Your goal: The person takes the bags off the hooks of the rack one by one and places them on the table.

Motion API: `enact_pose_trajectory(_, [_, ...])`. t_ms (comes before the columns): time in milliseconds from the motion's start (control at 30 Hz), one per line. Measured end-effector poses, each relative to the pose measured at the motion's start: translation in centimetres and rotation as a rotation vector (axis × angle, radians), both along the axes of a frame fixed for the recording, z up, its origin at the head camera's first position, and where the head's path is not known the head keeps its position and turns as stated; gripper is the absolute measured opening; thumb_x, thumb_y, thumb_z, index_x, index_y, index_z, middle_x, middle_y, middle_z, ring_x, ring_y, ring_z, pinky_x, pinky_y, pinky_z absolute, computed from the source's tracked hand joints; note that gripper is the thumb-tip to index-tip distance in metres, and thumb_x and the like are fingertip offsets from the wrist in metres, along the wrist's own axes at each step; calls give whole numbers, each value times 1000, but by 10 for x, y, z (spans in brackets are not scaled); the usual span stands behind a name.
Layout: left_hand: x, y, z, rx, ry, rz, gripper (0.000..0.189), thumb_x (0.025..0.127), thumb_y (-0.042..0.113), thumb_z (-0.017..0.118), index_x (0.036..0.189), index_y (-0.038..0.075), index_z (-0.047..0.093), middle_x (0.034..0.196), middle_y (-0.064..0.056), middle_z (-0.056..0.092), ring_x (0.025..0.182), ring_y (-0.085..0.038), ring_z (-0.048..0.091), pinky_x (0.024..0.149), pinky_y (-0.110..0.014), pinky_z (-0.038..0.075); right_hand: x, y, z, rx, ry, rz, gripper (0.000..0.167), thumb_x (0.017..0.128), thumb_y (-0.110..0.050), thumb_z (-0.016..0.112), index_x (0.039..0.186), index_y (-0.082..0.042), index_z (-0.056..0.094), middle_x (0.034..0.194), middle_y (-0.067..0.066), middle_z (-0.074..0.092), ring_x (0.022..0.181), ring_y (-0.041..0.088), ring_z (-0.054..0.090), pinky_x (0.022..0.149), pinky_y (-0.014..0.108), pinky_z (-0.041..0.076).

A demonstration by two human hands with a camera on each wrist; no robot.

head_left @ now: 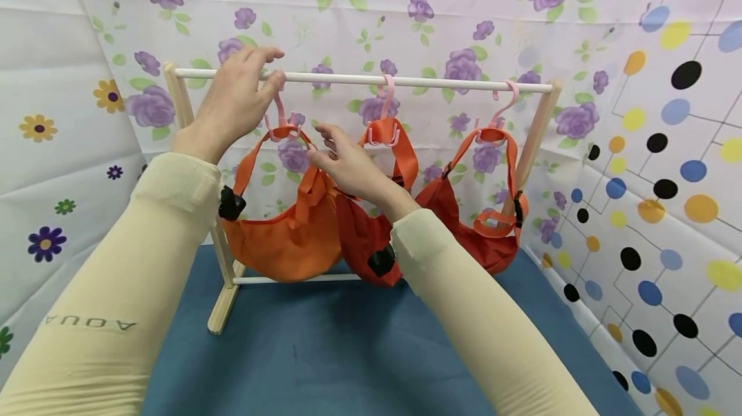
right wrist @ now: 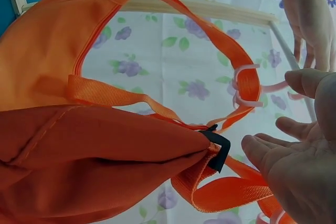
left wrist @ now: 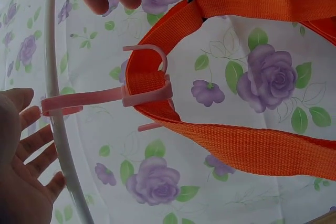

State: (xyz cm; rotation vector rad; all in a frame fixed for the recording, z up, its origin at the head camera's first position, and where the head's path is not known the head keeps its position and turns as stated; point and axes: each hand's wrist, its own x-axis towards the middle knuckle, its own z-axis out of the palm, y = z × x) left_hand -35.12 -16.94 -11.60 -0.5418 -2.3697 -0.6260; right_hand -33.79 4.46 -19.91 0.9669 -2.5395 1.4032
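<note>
An orange waist bag (head_left: pixel 284 245) hangs by its strap (left wrist: pixel 241 148) from a pink hook hanger (left wrist: pixel 100 98) on a white rail (head_left: pixel 336 78). My left hand (head_left: pixel 234 97) is at the rail beside that hanger, fingers extended and not curled round it. My right hand (head_left: pixel 353 168) hovers near the orange strap, its fingers loosely spread with nothing between them. Just beneath my right wrist hangs a red waist bag (head_left: pixel 362 236) on a middle pink hanger (head_left: pixel 387 97). Another red waist bag (head_left: pixel 493 252) hangs from the right-hand pink hanger (head_left: pixel 507 104).
Wooden posts (head_left: pixel 542 126) carry the rail at both ends, and a wooden foot (head_left: pixel 223 310) rests on the blue cloth (head_left: pixel 324 351). A flowered sheet (head_left: pixel 359 17) hangs close behind the rack. To the right stands a dotted sheet (head_left: pixel 666 178).
</note>
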Motion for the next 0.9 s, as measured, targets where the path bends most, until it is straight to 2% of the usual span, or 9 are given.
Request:
enact_pose_trajectory(167, [-1,-3,-3,-53,31,-12,51,112,33,45,157,10,44,156,-19,47,146,-40,39,122,-57,25,-1,-5,-1,27,2,-12,67,109,-31,55,165,-10,25,169,9,28,154,26,31,122,39,32])
enact_pose_trajectory(333, [-4,-7,-9,-149,110,-24,49,110,28,53,153,6,48,154,-20,49,146,-42,40,123,-57,24,0,-11,-2,40,-32,-40,72,108,-34,58,166,-13,21,168,9,26,151,28,33,121,48,33])
enact_pose_trajectory(500, [-9,-10,-18,-197,154,-23,47,110,27,55,152,6,49,154,-20,50,145,-41,42,124,-55,20,-2,-17,-3,40,-67,-69,77,107,-37,59,168,-15,16,170,8,21,150,24,34,122,45,31])
enact_pose_trajectory(633, [-11,-12,-25,-205,175,-19,47,110,26,55,153,10,49,154,-16,52,143,-39,45,125,-53,16,-5,-21,-3,41,-86,-76,79,107,-35,59,168,-13,13,171,11,19,153,25,30,123,44,29])
enact_pose_trajectory(767, [-14,-12,-28,-184,219,-16,45,108,25,59,151,11,53,149,-15,58,136,-40,49,124,-52,19,-8,-25,-3,56,-88,-84,80,108,-33,58,168,-11,10,171,14,18,153,27,30,124,43,28])
enact_pose_trajectory(900, [-14,-12,-28,-156,223,-13,45,107,25,60,149,11,55,147,-14,60,135,-39,51,124,-50,19,-11,-30,-4,36,-78,-71,82,108,-30,58,168,-8,8,170,17,17,153,31,32,123,43,30])
